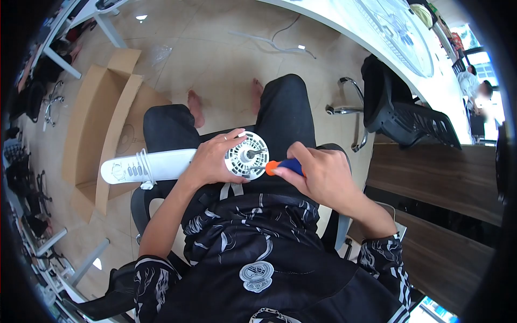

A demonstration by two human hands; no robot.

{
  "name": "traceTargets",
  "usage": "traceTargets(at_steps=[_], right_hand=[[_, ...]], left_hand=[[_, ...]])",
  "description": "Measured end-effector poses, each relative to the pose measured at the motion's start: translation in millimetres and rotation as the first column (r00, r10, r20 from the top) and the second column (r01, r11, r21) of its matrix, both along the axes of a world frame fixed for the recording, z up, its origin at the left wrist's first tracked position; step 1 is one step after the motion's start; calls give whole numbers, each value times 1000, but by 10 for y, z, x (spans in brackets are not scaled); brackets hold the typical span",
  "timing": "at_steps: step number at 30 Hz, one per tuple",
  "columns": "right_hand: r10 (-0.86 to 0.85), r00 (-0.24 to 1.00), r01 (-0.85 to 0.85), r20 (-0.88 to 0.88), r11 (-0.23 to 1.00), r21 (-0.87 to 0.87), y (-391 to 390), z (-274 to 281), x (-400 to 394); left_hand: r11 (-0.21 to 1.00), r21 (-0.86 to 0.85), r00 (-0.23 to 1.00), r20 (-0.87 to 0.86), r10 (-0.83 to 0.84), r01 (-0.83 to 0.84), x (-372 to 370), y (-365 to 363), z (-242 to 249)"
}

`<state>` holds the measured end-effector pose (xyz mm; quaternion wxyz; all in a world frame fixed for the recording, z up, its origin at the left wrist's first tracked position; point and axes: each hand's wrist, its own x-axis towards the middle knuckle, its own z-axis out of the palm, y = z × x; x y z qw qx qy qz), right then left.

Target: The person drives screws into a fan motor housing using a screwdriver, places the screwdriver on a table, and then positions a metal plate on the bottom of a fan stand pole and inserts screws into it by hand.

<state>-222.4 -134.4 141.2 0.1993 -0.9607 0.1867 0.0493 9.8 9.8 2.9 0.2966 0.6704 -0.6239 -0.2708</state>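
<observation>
Across my lap lies a white fan body (172, 161), its long panel with grey buttons pointing left and a cord looped around it. My left hand (213, 160) wraps round the motor housing (258, 141), a round slotted end with a metal shaft at its centre. In my right hand (329, 176) is a screwdriver (291, 166) with a blue and orange handle. Its metal shank reaches left onto the lower part of the housing's slotted face.
An open cardboard box (99, 124) stands on the floor at left. A white table (344, 16) at upper right bears a fan grille (401, 35). Below it is a black office chair (396, 110). A loose cable (269, 40) lies on the floor ahead.
</observation>
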Motion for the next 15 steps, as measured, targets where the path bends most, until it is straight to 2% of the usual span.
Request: traceTargets(at_steps=[1,4,8,10,11,13,14,15], right_hand=[[-15,1000,15,-1,1000,3,13,6,0],[12,966,-17,257,1000,18,-44,92,0],[10,971,-53,241,984,170,-44,-10,-62],[-88,993,94,-80,993,66,15,12,-4],[-92,993,98,-78,993,71,6,29,-5],[-28,973,21,229,999,35,-48,47,-17],[-31,973,23,230,999,39,-69,14,-28],[18,962,-44,273,995,88,-97,-36,-38]], left_hand=[[1000,3,1000,-1,-15,15,3,-2,-2],[1000,-8,1000,3,-11,11,-10,-17,2],[1000,18,1000,-12,-25,25,-11,-39,0],[1000,19,1000,-6,-13,13,-10,-38,-11],[1000,25,1000,-4,-17,17,-6,-40,-5],[1000,22,1000,-10,-10,10,-24,-44,-5],[1000,26,1000,-9,-12,12,-30,-37,-3],[999,31,1000,-21,-10,10,-30,-41,-1]])
